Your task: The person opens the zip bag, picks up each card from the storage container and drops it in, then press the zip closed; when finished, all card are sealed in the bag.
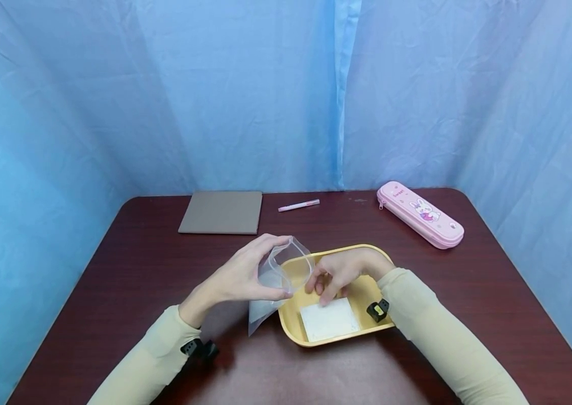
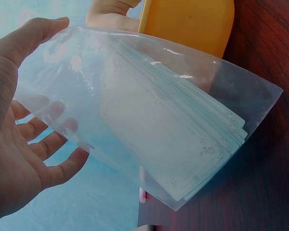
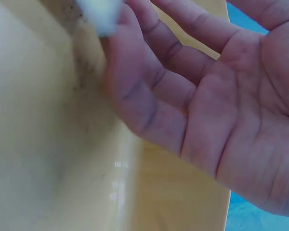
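Observation:
My left hand (image 1: 245,273) holds a clear plastic bag (image 1: 263,281) by its mouth, thumb and fingers spreading the rim apart. Inside the bag, in the left wrist view, lies a stack of pale cards (image 2: 159,125) with ornate borders. My right hand (image 1: 344,270) reaches down into a yellow tray (image 1: 293,332), fingers bent. One of its digits touches the upper edge of a white card (image 1: 330,320) lying flat there. In the right wrist view, a blurred whitish piece shows by the fingertips; whether they pinch it is unclear.
A grey-brown flat board or notebook (image 1: 222,212) lies at the back left of the dark red table (image 1: 139,270). Right of it is a pink and white pen (image 1: 298,206). A pink pencil case (image 1: 420,215) with a rabbit picture lies at the back right. Blue curtains surround the table.

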The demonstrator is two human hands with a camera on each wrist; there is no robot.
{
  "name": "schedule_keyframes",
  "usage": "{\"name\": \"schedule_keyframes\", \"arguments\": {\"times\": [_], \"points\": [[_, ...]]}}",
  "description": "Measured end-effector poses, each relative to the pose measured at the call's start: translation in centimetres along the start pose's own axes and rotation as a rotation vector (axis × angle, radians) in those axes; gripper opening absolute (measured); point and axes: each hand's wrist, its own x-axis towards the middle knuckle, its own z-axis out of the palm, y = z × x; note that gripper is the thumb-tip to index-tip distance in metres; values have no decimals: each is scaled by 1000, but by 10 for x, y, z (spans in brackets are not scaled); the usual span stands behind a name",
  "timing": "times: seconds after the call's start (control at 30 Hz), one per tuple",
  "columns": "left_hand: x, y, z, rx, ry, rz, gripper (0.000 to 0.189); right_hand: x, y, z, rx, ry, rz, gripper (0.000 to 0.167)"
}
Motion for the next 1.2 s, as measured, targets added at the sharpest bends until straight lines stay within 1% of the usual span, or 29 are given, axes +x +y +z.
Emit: {"name": "schedule_keyframes", "arguments": {"times": [0.1,0.23,0.33,0.43,0.63,0.7,0.83,0.97,1.1,1.2], "points": [[0,0,0,-1,3,7,93,1,0,0,-1,-7,-19,37],[1,0,0,4,9,17,93,1,0,0,13,-58,-31,24],[1,1,0,4,8,18,93,1,1,-1,14,-76,-37,16],[1,1,0,-1,4,17,93,0,1,-1,-10,-75,-40,16],[1,1,0,-11,3,13,93,-2,1,-2,-54,-102,25,18],[1,1,1,-11,6,13,94,-3,0,-2,-64,-97,22,19],[1,1,1,-11,7,11,94,-5,-1,-4,-60,-40,-20,18],[1,1,1,-11,8,11,93,-5,-1,-5,-50,61,-53,18],[2,0,0,-9,11,16,93,-6,-1,-5,7,167,-38,19],[2,-1,0,-16,15,18,93,-8,-1,-5,70,227,-20,19]]}}
